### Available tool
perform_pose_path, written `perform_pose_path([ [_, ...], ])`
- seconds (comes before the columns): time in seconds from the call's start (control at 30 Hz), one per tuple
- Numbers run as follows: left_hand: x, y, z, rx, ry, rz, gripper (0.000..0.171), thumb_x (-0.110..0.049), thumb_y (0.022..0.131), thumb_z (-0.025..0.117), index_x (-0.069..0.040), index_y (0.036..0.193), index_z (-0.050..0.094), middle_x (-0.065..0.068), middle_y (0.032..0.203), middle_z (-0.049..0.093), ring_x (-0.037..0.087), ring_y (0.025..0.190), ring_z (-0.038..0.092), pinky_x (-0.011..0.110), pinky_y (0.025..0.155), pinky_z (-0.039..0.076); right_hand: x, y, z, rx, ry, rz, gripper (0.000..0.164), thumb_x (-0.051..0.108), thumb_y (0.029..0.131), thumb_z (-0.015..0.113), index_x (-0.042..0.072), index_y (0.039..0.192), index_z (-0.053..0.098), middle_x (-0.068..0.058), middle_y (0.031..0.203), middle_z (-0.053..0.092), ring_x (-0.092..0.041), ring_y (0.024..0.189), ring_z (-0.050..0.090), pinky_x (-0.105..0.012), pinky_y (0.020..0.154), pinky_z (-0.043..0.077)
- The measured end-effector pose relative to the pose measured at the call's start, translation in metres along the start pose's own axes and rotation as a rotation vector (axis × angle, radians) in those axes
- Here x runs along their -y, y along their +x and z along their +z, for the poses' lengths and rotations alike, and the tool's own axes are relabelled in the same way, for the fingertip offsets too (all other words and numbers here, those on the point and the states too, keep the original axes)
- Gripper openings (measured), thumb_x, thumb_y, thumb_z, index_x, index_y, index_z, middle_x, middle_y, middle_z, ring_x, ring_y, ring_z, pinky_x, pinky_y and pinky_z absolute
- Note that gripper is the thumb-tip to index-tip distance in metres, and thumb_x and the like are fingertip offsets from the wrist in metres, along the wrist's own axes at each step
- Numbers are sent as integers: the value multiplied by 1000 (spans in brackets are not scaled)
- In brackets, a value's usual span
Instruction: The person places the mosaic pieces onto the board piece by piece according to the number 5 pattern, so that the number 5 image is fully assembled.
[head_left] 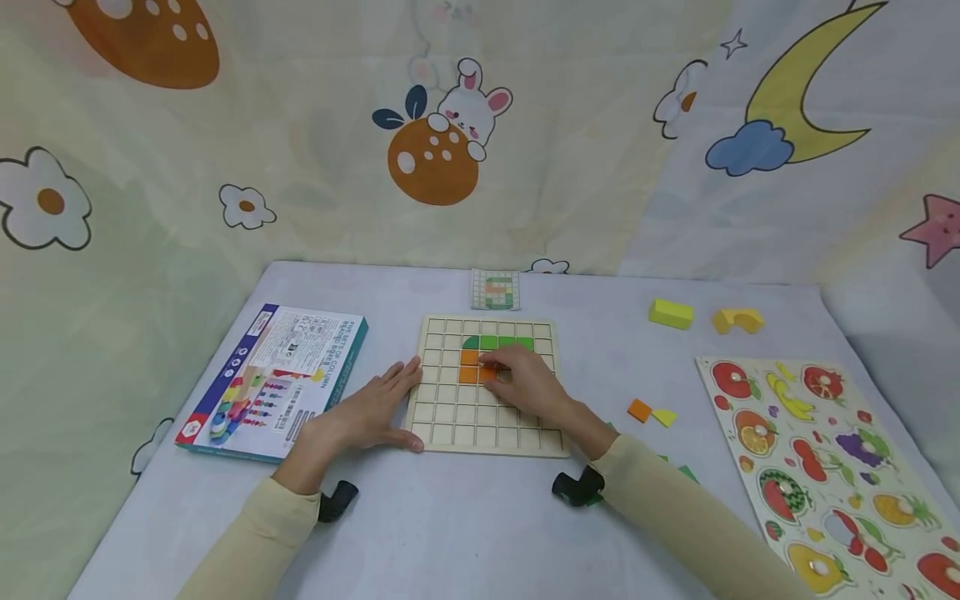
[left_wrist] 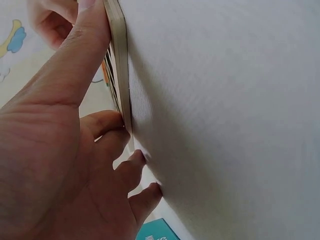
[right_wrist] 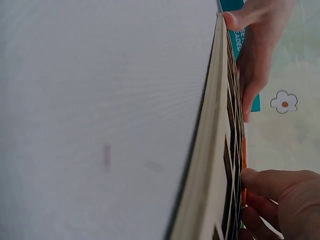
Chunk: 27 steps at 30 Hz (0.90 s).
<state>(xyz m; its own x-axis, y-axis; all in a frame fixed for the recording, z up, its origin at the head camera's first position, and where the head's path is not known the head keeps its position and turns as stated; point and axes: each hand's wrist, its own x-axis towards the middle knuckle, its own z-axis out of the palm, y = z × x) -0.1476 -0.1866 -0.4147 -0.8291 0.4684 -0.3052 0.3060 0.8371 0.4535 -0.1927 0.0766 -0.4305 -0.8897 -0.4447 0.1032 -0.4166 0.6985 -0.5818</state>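
Note:
A wooden grid board [head_left: 442, 412] lies on the table, with green tiles [head_left: 506, 342] in one row and orange tiles [head_left: 468, 365] below them. My left hand [head_left: 367, 412] steadies its left edge, fingers spread and thumb at the near corner. Over the middle of the board, my right hand [head_left: 525, 383] pinches an orange square tile [head_left: 487, 374] between thumb and fingertips, at the grid's surface. In the right wrist view the thumb [right_wrist: 272, 182] touches the orange edge; the other fingers are partly hidden behind the board.
A small pattern card [head_left: 495, 290] stands behind the board. Left is a boxed set [head_left: 300, 342]. Loose orange [head_left: 639, 409] and yellow-green [head_left: 664, 417] pieces lie right, some green ones partly under the right forearm. Farther right are yellow blocks [head_left: 671, 313] and a fruit puzzle board [head_left: 813, 433].

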Motion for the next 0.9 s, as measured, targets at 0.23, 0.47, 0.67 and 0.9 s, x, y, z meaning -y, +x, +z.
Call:
perform_pose_path([
  [0.23,-2,0,-1,-3,-2,-3,114,-49,72,80,-4,155,16,10,165,5,35,151,6,55,122,13,-5,-4,-4,6,11,-3,34,12,86,72,11,120,68,-2,115,70,-19,109,60,-35,95,52],
  [0.47,-4,-1,-2,-1,-2,-9,114,-48,72,80,-4,155,16,10,165,5,35,151,6,55,122,13,-24,-31,-31,0,63,56,37,14,86,71,12,122,67,-1,115,69,-19,108,61,-39,94,52],
  [0.67,-3,0,-2,15,3,-22,114,-50,72,79,-5,155,14,9,165,3,34,152,5,53,123,12,-59,-71,-65,-49,8,112,40,11,85,72,9,124,65,-6,115,69,-23,104,62,-43,90,55],
  [0.9,-6,0,-3,22,5,-27,115,-50,72,79,-5,155,14,9,165,2,35,151,5,53,123,12,-102,-118,-96,-77,-35,210,42,14,86,73,9,126,62,-11,119,67,-28,107,62,-46,91,55],
])
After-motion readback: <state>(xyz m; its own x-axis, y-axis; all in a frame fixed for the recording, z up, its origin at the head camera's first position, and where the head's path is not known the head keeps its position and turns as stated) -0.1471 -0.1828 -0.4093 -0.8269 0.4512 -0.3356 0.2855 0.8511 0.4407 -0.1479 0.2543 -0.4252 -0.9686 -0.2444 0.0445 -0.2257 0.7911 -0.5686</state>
